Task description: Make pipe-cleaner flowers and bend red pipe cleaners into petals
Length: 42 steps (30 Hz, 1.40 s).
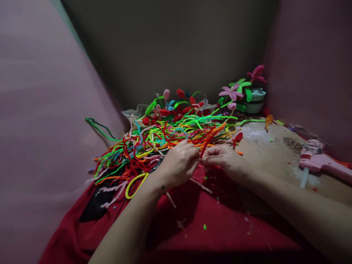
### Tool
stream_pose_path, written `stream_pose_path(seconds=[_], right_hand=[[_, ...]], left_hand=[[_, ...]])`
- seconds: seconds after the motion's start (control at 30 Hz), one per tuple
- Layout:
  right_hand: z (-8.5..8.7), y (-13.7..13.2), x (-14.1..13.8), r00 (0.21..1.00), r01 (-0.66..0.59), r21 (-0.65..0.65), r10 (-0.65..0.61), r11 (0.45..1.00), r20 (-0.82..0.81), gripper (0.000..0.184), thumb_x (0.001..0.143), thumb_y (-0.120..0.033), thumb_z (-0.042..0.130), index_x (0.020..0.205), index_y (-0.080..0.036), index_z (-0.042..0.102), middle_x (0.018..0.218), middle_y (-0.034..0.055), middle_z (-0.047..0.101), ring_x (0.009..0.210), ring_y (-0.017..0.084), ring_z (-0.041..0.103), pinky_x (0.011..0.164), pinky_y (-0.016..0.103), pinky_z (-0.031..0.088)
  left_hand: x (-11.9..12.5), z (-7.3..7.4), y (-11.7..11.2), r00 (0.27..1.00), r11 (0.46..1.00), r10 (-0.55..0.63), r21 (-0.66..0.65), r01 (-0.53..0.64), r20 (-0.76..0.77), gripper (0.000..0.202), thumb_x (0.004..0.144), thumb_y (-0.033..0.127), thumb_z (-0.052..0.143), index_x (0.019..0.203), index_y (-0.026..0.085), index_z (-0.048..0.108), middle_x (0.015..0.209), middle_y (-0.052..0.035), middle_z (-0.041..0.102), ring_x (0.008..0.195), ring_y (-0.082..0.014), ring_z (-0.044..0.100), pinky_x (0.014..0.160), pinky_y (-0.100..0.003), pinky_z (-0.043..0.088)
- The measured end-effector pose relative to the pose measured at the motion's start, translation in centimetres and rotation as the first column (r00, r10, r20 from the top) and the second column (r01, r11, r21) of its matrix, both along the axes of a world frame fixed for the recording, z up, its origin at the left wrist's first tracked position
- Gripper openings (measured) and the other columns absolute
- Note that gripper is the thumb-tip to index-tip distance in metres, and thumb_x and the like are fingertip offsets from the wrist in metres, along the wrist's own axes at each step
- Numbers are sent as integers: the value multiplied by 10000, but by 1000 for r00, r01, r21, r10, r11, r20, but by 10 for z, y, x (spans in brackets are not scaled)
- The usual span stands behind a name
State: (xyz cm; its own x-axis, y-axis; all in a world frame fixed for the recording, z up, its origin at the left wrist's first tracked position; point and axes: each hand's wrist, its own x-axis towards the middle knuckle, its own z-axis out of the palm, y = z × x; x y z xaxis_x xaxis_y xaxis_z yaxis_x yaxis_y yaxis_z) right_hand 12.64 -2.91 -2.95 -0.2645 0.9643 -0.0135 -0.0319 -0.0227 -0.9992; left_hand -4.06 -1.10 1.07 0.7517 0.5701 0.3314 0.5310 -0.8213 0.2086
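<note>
Our left forearm [129,223] and right forearm [297,212] come nearest, reaching over a red cloth [189,227]. Between our hands, in front of the heap of fuzzy stems [189,126], stands a red fuzzy stem [204,149]. Our right hand [224,159] pinches its lower end between thumb and fingers; our left hand [181,157] is curled just beside it, and we cannot tell whether its hidden fingertips grip anything.

With so short a hold, the stem could twist or slip if we pull unevenly. Its upper part lies against other red and orange strands, so a tug might snag it and drag the heap along. Dim light makes picking the wrong red one easy. Our right forearm passes near the pink glue gun [316,157]; a careless elbow could knock it, and its tip, if hot, might burn us.
</note>
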Motion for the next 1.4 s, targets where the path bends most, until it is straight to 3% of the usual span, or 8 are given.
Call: stream_pose_path(seconds=[0.17, 0.37, 0.63, 0.77, 1.0, 1.2, 1.27, 1.4], right_hand=[[-5, -8, -3, 942, 18, 369, -140, 929, 305, 174, 736, -235, 519, 582, -167, 565, 542, 11, 526, 509, 128, 453, 515, 273, 345], [-3, -21, -3, 804, -113, 931, -519, 347, 291, 141, 768, -86, 508, 693, -159, 603, 651, 74, 614, 665, 180, 494, 652, 329, 378], [2, -15, 1, 981, 192, 318, -179, 929, -69, 147, 769, -326, 611, 744, -182, 631, 692, 17, 611, 644, 141, 542, 616, 256, 418], [-1, -9, 2, 971, 60, 95, -36, 994, -238, 178, 692, -331, 683, 655, -164, 633, 619, 9, 588, 599, 126, 509, 606, 251, 412], [1, -10, 2, 996, 11, 184, 5, 983, -85, 225, 728, -335, 630, 584, -165, 599, 583, 12, 559, 599, 135, 504, 605, 256, 411], [0, -16, 2, 900, 63, 763, -367, 644, 235, 131, 774, -213, 560, 659, -176, 610, 597, 12, 566, 584, 140, 509, 583, 265, 391], [-1, -15, 1, 865, 35, 857, -445, 514, 232, 118, 780, -175, 545, 682, -176, 610, 600, 11, 569, 587, 137, 514, 598, 265, 393], [-4, -12, 0, 837, 45, 800, -459, 599, 296, 153, 816, -213, 517, 695, -182, 606, 636, 16, 584, 605, 137, 543, 599, 257, 403]], left_hand=[[7, -6, 0, 925, 717, 343, -682, -143, 166, 164, 655, 208, 500, 502, 160, 467, 468, 40, 350, 459, -83, 289, 461, -240, 211], [10, -19, 3, 757, 65, 546, -919, 388, 358, 112, 538, 212, 526, 485, 157, 444, 433, 52, 325, 396, -58, 250, 405, -222, 174], [-1, 6, -3, 755, 828, 133, -491, 271, 642, 154, 714, 267, 658, 812, 150, 640, 804, -34, 566, 783, -132, 511, 726, -255, 399], [-4, 8, 0, 875, 974, -25, -184, 129, 483, 132, 786, 277, 586, 738, 161, 628, 854, -52, 575, 881, -154, 494, 859, -297, 366], [0, 4, -6, 930, 930, 37, -354, 102, 366, 116, 776, 210, 525, 671, 162, 509, 701, -7, 515, 722, -125, 434, 726, -257, 369], [9, -18, -2, 769, 373, 421, -865, 337, 481, 201, 640, 295, 587, 568, 137, 486, 517, 38, 425, 495, -71, 361, 534, -227, 297], [11, -21, -1, 743, 381, 446, -857, 346, 499, 213, 626, 305, 605, 569, 131, 497, 514, 37, 437, 488, -66, 368, 527, -224, 293], [15, -18, -4, 723, 522, 447, -810, 267, 526, 216, 660, 336, 600, 659, 137, 516, 554, 37, 489, 501, -67, 408, 537, -217, 320]])
